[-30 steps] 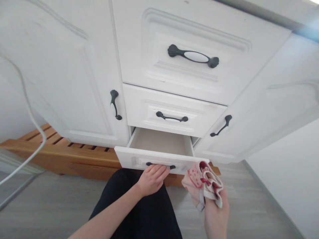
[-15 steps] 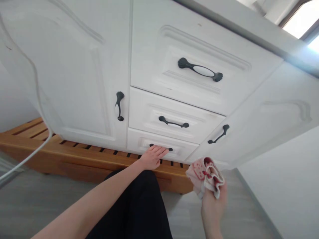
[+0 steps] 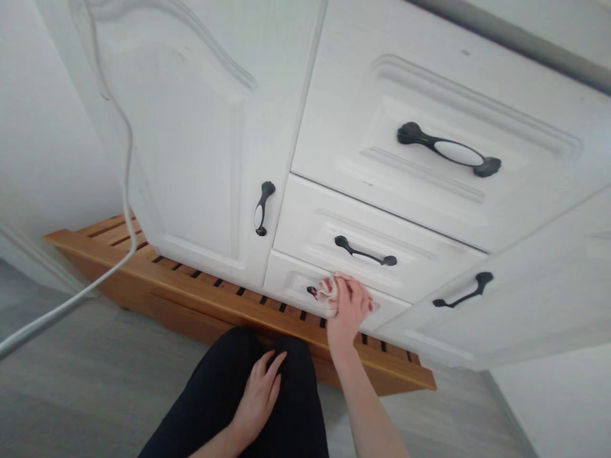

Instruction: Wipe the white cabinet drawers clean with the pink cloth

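My right hand (image 3: 351, 312) presses a pink and white cloth (image 3: 328, 295) against the bottom drawer (image 3: 291, 281) of a white cabinet, over its dark handle. Only the left end of that handle shows beside the cloth. My left hand (image 3: 258, 394) rests on my dark-trousered thigh, fingers apart and holding nothing. Above the cloth are the middle drawer's handle (image 3: 365, 251) and the larger top drawer's handle (image 3: 449, 151); both drawers are closed.
A slatted wooden bench (image 3: 200, 312) runs below the cabinet front, close to my knees. At the left a white cable (image 3: 128, 165) hangs down across the bench. Cabinet doors with dark handles (image 3: 264, 208) flank the drawers.
My left hand has left the bottom drawer's handle and come back onto my thigh. My right hand has moved left and up with the cloth onto that drawer. The view has shifted.
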Demonstrator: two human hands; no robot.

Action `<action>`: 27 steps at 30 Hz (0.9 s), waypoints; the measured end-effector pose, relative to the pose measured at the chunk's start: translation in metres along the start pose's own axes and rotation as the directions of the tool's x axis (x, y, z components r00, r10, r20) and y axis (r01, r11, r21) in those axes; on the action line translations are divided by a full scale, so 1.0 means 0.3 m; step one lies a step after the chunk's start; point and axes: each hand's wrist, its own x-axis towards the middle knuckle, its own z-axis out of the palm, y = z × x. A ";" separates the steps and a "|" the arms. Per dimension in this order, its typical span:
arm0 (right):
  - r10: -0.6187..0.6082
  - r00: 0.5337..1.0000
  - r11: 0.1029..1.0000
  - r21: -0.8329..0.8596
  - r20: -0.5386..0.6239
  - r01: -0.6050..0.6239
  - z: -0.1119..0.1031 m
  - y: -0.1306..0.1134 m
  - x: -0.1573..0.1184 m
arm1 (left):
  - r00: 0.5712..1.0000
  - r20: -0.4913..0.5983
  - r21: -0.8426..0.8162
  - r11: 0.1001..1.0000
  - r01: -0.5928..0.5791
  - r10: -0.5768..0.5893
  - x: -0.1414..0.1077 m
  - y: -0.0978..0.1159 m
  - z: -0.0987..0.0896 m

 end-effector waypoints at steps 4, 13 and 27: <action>-0.038 0.962 0.999 -0.004 0.270 0.041 0.134 -0.245 0.079 | 0.990 0.053 -0.158 0.978 0.136 -0.129 -0.020 -0.055 0.051; -0.654 0.642 0.738 0.147 0.400 0.659 0.267 -0.433 0.173 | 0.977 0.102 -0.147 0.968 0.203 -0.189 0.025 -0.106 0.072; -0.453 0.737 0.844 -0.025 0.502 0.536 -0.064 0.188 0.042 | 0.966 0.127 -0.198 0.949 0.246 -0.224 0.032 -0.089 0.062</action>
